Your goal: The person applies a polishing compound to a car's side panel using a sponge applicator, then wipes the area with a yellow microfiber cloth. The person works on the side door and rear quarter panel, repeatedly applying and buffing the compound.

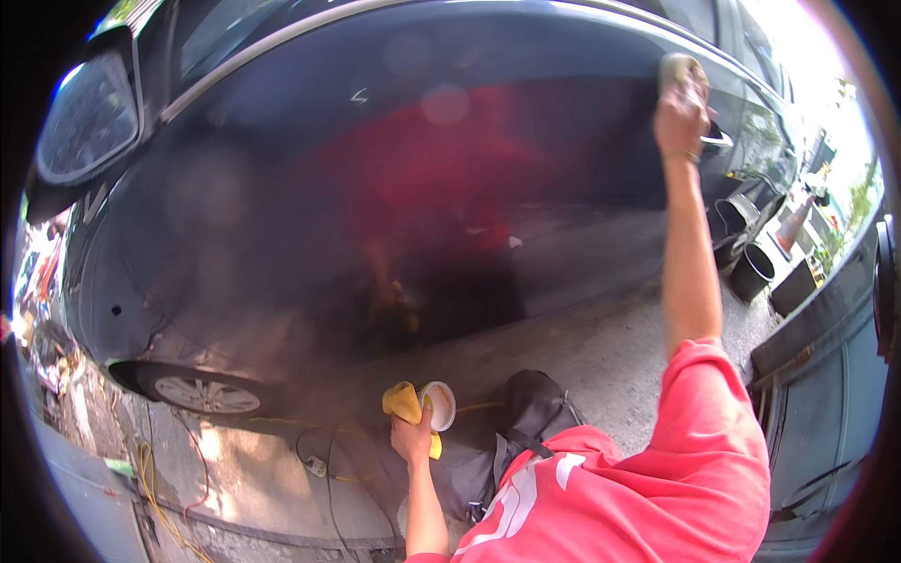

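A dark car door (450, 204) with a glossy surface fills the middle of the view and mirrors a red shape. My right hand (683, 119) is stretched far up to the right, pressing a pale applicator pad (677, 68) against the upper panel, just left of the door handle (716, 138). The hand is a little blurred. Lower down, my left hand (412, 438) grips a yellow cloth (402, 402) together with a round white tub (441, 407). The tub's mouth faces up, with a pale pinkish inside. It is apart from the car.
A side mirror (88, 119) juts out at the upper left, above the front wheel (208, 394). Yellow cords (146, 468) and a socket box (315, 465) lie on the concrete ground. Black buckets (752, 273) stand at right, near a blue-grey metal structure (816, 415).
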Demonstrator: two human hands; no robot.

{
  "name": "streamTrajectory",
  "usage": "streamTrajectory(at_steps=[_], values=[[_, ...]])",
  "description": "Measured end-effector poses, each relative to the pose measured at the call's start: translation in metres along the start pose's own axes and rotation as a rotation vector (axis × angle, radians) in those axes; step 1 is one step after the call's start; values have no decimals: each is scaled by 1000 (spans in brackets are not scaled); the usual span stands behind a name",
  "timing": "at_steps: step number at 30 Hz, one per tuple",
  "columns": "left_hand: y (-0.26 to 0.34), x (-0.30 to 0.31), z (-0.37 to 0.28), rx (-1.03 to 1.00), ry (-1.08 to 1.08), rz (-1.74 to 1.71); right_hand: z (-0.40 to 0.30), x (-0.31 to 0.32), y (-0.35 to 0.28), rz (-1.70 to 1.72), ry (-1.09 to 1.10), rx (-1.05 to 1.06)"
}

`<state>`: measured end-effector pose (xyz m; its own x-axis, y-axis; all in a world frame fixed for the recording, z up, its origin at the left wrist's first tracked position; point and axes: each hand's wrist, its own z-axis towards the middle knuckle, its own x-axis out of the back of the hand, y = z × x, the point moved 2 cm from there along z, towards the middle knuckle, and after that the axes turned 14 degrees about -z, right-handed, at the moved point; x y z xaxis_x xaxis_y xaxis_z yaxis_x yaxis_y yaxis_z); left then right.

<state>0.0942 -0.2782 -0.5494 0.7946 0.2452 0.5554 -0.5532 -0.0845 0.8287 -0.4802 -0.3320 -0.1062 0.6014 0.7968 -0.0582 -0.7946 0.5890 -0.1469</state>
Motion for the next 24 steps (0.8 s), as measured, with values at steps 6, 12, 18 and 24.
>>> streamTrajectory(at_steps=[6, 12, 18, 24], values=[[0, -28, 12, -32, -74, 154, -18, 143, -232, 717, 62, 243], [35, -72, 5, -139, -130, 233, -8, 79, -98, 614, -24, 513], [101, -77, -58, -283, -123, 255, 15, -8, 140, 413, -212, 48], [133, -69, -107, -226, -43, 220, 23, -44, 191, 349, -189, -47]])
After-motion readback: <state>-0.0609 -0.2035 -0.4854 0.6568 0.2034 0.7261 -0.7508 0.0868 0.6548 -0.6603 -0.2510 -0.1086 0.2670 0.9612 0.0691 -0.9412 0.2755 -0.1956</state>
